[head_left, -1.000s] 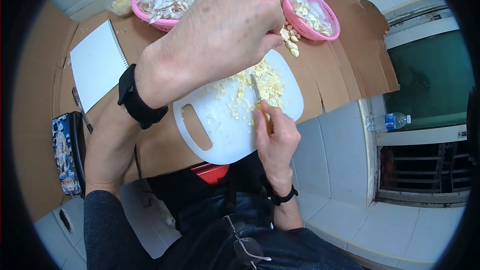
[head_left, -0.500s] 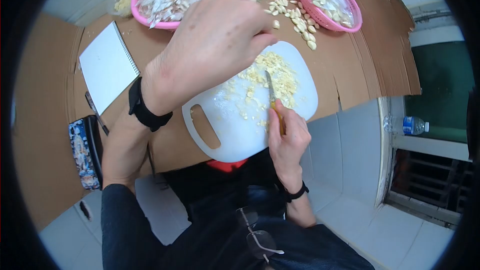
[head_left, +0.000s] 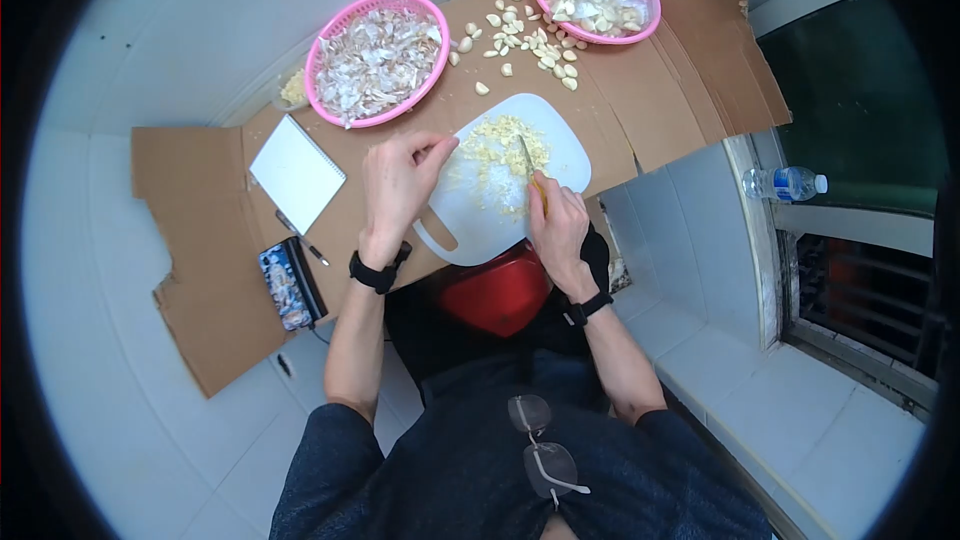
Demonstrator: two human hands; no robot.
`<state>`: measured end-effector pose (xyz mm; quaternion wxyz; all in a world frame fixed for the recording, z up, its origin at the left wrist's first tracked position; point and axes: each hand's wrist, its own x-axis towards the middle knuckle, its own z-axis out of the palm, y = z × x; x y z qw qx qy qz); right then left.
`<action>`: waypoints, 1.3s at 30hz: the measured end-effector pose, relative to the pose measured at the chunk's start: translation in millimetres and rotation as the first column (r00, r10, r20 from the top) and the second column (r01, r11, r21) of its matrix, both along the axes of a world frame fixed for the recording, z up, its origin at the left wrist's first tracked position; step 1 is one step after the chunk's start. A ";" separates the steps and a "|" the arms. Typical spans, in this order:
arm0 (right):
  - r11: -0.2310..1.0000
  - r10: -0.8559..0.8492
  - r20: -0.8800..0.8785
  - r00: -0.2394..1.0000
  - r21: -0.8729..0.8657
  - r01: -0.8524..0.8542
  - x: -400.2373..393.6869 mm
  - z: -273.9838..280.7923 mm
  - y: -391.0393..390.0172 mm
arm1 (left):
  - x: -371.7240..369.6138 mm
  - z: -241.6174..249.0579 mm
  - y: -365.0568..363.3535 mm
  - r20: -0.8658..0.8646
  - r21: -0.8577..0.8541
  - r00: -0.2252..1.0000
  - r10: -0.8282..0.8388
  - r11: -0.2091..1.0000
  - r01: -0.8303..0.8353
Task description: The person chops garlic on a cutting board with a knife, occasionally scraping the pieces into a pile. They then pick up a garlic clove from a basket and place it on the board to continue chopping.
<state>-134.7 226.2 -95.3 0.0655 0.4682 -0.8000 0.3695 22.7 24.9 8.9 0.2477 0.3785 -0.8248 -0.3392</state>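
Observation:
My right hand (head_left: 560,230) is wrapped round the yellow handle of a small knife (head_left: 526,155). Its blade points away from me over the chopped garlic (head_left: 500,140). The garlic lies scattered across the white cutting board (head_left: 478,238), with most of the bits towards the far end. At the board's left edge, my left hand (head_left: 398,185) is raised with thumb and fingers pinched together. Whatever may be between those fingertips is too small to make out. Whole peeled garlic cloves (head_left: 510,28) lie loose beyond the board.
A pink basket (head_left: 440,65) of garlic skins stands at the back, beside a small container of minced garlic (head_left: 292,88). Another pink basket (head_left: 655,10) holds bagged cloves. To the left are a notepad (head_left: 297,175), a pen (head_left: 300,237) and a pencil case (head_left: 290,285). Cardboard (head_left: 660,70) covers the table.
My left hand has come down and back from high in front of the camera to the board's left edge, still pinched. My right hand keeps hold of the knife. The view has shifted.

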 end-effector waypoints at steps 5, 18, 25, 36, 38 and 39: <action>0.999 0.032 0.010 0.999 0.027 -0.032 2.2 -18.2 1.7 | 24.9 3.3 22.4 0.078 0.216 0.988 0.131 0.966 -0.145; 0.965 0.250 -0.087 0.964 0.105 -0.241 -26.3 -24.6 11.7 | 60.5 34.8 76.7 0.162 0.382 0.955 0.250 0.876 -0.294; 0.963 0.270 -0.022 0.963 0.032 -0.269 -32.8 -9.5 8.4 | 53.3 54.0 75.1 0.267 0.322 0.934 0.238 0.891 -0.319; 0.945 0.323 -0.040 0.945 0.054 -0.321 -38.3 -10.7 13.0 | 65.0 -11.4 34.4 0.152 0.554 0.960 0.237 0.784 -0.281; 0.947 0.319 -0.046 0.947 0.039 -0.318 -38.5 -13.8 11.9 | 66.9 -19.9 25.0 0.157 0.743 0.885 0.438 0.538 -0.398; 0.948 0.318 -0.048 0.947 0.030 -0.317 -36.9 -14.4 11.9 | 66.4 -23.9 23.1 0.156 0.740 0.888 0.433 0.544 -0.396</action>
